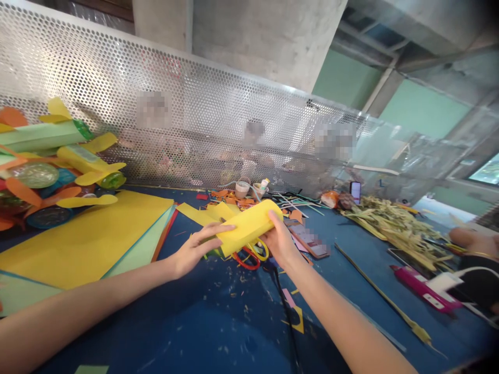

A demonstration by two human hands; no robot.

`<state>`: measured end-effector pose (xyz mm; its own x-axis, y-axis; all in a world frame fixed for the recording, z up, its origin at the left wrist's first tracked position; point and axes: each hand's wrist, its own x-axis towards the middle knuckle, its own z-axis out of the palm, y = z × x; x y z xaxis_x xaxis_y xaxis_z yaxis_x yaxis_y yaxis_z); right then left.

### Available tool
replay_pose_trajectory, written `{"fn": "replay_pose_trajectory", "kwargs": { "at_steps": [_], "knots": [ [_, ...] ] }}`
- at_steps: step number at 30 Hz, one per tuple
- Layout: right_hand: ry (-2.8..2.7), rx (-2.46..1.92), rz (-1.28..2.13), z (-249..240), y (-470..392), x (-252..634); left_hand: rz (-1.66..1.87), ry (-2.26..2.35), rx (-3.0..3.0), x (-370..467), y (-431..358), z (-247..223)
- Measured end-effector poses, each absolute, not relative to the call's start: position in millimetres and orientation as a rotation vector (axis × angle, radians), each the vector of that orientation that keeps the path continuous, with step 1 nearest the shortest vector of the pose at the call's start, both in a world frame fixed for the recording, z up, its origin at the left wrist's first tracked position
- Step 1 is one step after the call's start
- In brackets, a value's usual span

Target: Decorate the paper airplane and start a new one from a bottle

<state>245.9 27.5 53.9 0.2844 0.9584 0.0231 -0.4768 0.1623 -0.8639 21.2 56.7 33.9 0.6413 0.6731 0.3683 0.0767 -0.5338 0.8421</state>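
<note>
Between my two hands is a rolled tube of yellow paper, held tilted above the blue tabletop. My left hand grips its near left end, with the fingers lying along the top. At the far right end, my right hand wraps round the tube with the thumb on top. Just below the tube, a pair of scissors with a red handle and a yellow handle loop lie on the table. Yellow paper strips spread behind my left hand.
Stacked coloured paper sheets lie left, below bottle-and-paper crafts. Orange scraps and small cups sit at the back, before a perforated metal screen. To the right are a phone, dried husks, a pink power strip and another person's arm.
</note>
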Motion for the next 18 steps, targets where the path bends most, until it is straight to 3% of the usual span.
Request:
{"fn": "replay_pose_trajectory", "kwargs": {
  "at_steps": [10,18],
  "knots": [
    [-0.762,-0.907,1.091,48.8,27.0,241.0,0.805,0.49,2.546,19.8,63.0,33.0],
    [-0.742,-0.937,1.142,48.3,27.0,240.4,0.807,0.585,2.483,24.6,53.4,30.1]
  ]
}}
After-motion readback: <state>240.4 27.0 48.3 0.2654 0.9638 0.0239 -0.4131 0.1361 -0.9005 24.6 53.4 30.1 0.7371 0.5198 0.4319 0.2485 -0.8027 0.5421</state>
